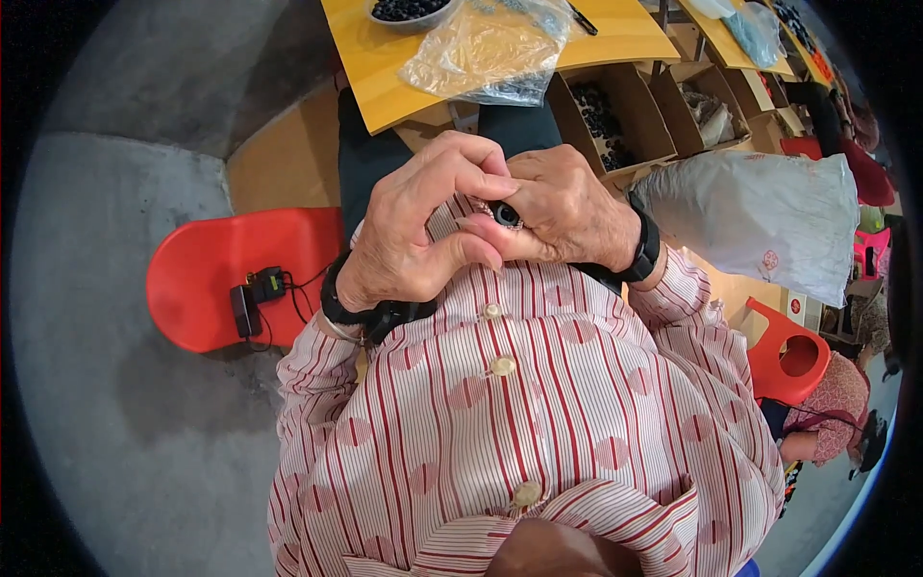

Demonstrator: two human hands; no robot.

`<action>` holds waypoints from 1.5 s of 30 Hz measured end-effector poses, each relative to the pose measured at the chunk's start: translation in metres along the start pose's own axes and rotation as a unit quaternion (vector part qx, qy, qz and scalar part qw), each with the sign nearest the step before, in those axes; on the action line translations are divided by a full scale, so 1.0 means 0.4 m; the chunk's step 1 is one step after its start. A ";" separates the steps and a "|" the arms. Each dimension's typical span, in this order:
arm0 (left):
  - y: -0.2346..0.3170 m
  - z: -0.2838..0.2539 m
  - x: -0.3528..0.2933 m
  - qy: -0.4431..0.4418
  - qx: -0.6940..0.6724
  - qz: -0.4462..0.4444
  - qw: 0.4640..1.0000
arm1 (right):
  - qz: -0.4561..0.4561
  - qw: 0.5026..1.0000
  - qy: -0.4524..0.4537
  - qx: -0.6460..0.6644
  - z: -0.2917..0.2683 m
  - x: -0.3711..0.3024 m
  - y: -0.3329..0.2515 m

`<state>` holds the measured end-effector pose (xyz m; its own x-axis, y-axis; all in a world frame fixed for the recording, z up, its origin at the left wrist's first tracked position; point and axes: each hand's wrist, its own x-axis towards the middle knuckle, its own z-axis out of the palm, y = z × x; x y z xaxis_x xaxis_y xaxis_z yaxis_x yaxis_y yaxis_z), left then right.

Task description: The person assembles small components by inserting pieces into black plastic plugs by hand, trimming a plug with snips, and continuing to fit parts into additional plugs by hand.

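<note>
In front of my striped shirt, my two hands meet at chest height. My right hand curls its fingers round a small black round part with a dark hole in its middle. Only its end shows between thumb and forefinger. My left hand is bent in from the other side, thumb and fingertips closed in against the right hand's fingers beside the part. Whatever those left fingertips pinch is hidden. Each wrist wears a black band.
Ahead stands a yellow table with a bowl of small black parts and a clear plastic bag. Open cardboard boxes hold black pieces below. A white sack is at right, a red stool with black devices at left. Other people sit far right.
</note>
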<state>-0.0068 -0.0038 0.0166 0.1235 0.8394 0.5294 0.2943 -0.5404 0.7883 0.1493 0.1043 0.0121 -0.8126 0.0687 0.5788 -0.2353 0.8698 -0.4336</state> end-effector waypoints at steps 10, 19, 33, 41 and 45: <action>-0.017 -0.051 -0.002 -0.056 -0.034 0.000 0.998 | 0.060 0.990 -0.047 0.121 0.000 -0.005 0.015; -0.004 -0.013 0.015 -0.010 0.053 -0.020 0.998 | 0.070 0.980 -0.047 0.179 0.008 -0.002 0.024; 0.002 -0.010 -0.012 0.106 0.086 -0.043 0.990 | 0.051 0.993 0.052 -0.095 -0.062 0.000 0.041; 0.031 -0.009 0.011 0.113 0.259 0.046 0.958 | 0.053 0.990 0.130 0.010 -0.035 0.005 -0.025; 0.039 0.000 0.016 0.097 0.276 0.033 0.956 | 0.011 0.990 0.132 -0.047 -0.031 0.006 -0.021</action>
<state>-0.0013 -0.0067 0.0324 -0.0036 0.7488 0.6628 0.7534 -0.4338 0.4942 0.1559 0.1032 0.0256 -0.6463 0.2019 0.7359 -0.1596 0.9073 -0.3891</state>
